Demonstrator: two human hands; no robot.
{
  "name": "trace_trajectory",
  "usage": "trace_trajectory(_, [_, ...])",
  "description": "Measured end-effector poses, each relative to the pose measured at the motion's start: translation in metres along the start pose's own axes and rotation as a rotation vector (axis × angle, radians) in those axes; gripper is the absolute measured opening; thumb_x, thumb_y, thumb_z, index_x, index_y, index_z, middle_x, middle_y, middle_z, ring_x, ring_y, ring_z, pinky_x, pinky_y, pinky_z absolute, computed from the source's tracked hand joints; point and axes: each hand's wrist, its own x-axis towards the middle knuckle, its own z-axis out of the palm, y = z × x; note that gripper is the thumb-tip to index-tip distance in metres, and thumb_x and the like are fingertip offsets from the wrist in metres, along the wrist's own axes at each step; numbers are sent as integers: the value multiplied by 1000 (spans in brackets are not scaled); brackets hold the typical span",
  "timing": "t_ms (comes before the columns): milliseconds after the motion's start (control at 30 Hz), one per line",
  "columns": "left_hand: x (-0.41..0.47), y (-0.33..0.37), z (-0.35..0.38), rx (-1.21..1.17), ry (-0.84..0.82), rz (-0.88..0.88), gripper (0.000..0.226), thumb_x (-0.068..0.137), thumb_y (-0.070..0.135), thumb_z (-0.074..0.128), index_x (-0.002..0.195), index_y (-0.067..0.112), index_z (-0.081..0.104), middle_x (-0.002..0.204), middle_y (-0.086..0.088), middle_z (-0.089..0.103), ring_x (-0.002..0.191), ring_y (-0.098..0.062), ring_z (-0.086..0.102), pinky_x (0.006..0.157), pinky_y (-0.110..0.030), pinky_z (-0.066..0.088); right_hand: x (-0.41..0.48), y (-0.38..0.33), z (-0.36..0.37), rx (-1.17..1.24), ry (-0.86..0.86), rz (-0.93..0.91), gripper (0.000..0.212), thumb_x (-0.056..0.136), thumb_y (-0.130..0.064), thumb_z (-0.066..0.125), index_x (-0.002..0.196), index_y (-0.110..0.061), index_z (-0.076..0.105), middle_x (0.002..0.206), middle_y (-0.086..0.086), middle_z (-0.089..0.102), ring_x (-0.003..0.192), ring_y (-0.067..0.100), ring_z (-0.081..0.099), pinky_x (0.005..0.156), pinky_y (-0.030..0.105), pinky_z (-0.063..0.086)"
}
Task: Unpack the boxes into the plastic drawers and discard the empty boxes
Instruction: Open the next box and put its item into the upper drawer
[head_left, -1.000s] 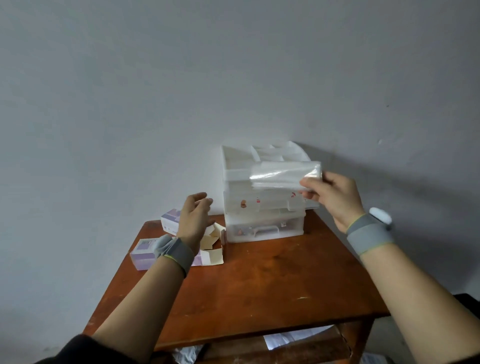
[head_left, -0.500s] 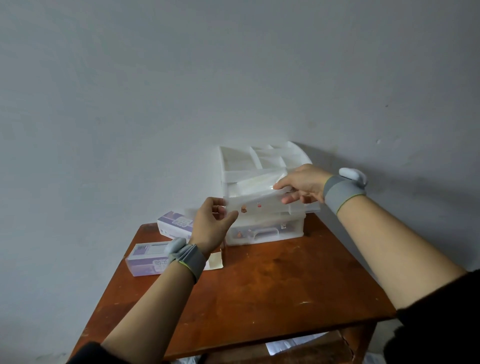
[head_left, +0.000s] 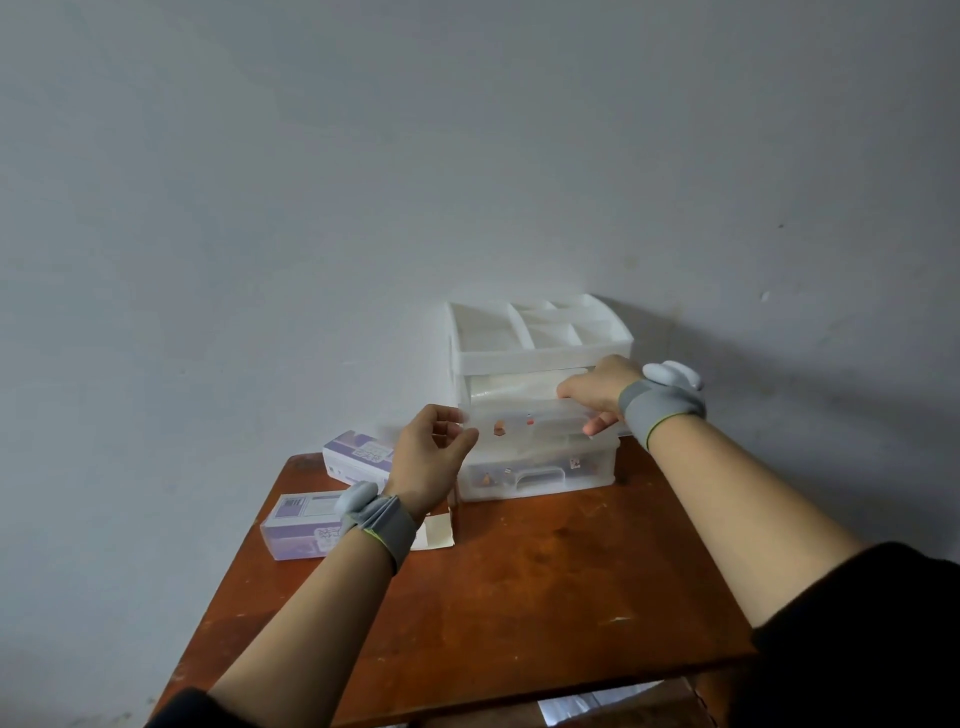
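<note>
A white-and-clear plastic drawer unit is seen at the back of a brown wooden table. Its pulled-out upper drawer is gripped at either end by the left hand and right hand. Two purple-and-white cardboard boxes lie beside the unit's left side.

Wooden table: drawer unit, seemingly two boxes.
</note>
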Motion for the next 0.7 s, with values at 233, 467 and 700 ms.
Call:
trace_trajectory(233, [0, 0, -2, 10, -8, 11, 13, 91, 14, 69, 95, 24, 62, 85, -3, 64, 79, -19, 61, 79, -45, 58, -3, 23, -3, -207, 221, -140, 34, 85, -46, 58, 94, -16, 71, 66, 6, 75, 62, 19, 73, 58, 23, 54])
trace_trajectory(467, [-1, -2, 1, -23, 2, 2, 12, 91, 14, 69, 99, 21, 63, 83, -3, 64, 80, -21, 63, 76, -42, 57, -19, 76, 6, -246, 796, -705, 26, 91, -34, 60, 111, -19, 64, 109, 4, 60, 79, 29, 63, 60, 29, 46])
trace_trajectory(700, [0, 3, 5, 58, 109, -6, 20, 89, 19, 71, 105, 20, 60, 97, -9, 65, 83, -22, 63, 76, -36, 55, 2, 102, 42, -275, 690, -912, 17, 82, -24, 63, 97, -16, 63, 93, 2, 57, 83, 23, 59, 63, 34, 50])
